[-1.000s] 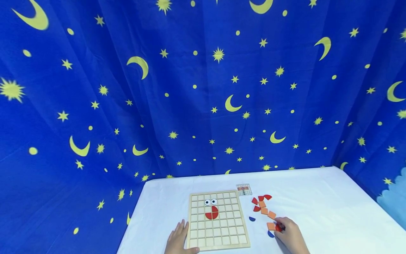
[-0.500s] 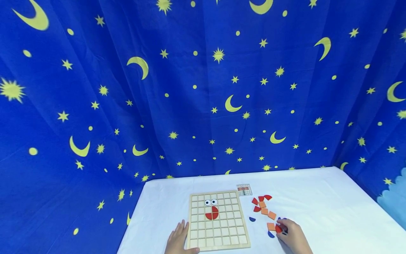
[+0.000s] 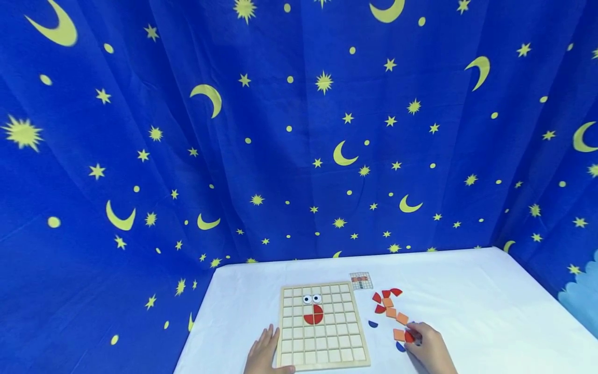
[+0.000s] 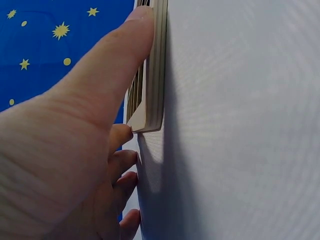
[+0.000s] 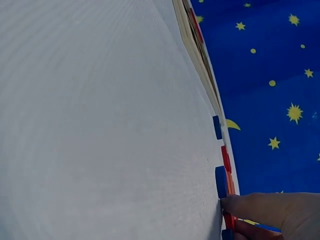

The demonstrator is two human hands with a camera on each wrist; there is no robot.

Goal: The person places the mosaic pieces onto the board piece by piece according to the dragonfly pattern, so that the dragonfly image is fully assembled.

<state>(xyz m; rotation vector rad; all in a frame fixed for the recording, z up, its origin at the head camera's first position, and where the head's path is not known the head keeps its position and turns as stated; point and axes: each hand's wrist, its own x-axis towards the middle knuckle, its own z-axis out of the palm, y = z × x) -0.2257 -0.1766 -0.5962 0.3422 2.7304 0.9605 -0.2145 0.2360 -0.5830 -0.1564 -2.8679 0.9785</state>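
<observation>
The left hand [image 3: 263, 353] lies at the near left corner of a wooden grid board [image 3: 333, 332]. Its fingers [image 4: 127, 172] stretch along the left side and its thumb rests on the front edge. On the board sit two round eye pieces [image 3: 312, 299] above red quarter-circle pieces [image 3: 310, 318]. To the right, the right hand [image 3: 430, 345] pinches a red quarter-circle piece [image 3: 409, 336] low at the table, its thumb [image 5: 232, 202] against it in the right wrist view. Beside it are an orange square [image 3: 399, 334] and a blue half-circle piece [image 3: 400, 346]. Another blue piece is partly hidden by the fingers.
A small picture card [image 3: 361, 281] lies beyond the board's far right corner. More orange squares [image 3: 391, 312], red pieces [image 3: 377, 297] and a blue half-circle [image 3: 373, 324] are scattered right of the board on the white-covered table [image 3: 490, 301]. A blue starry curtain [image 3: 299, 182] stands behind.
The right hand shifted slightly right, uncovering blue pieces by its fingers, then came back left over the red piece. The left hand stays at the board's corner.
</observation>
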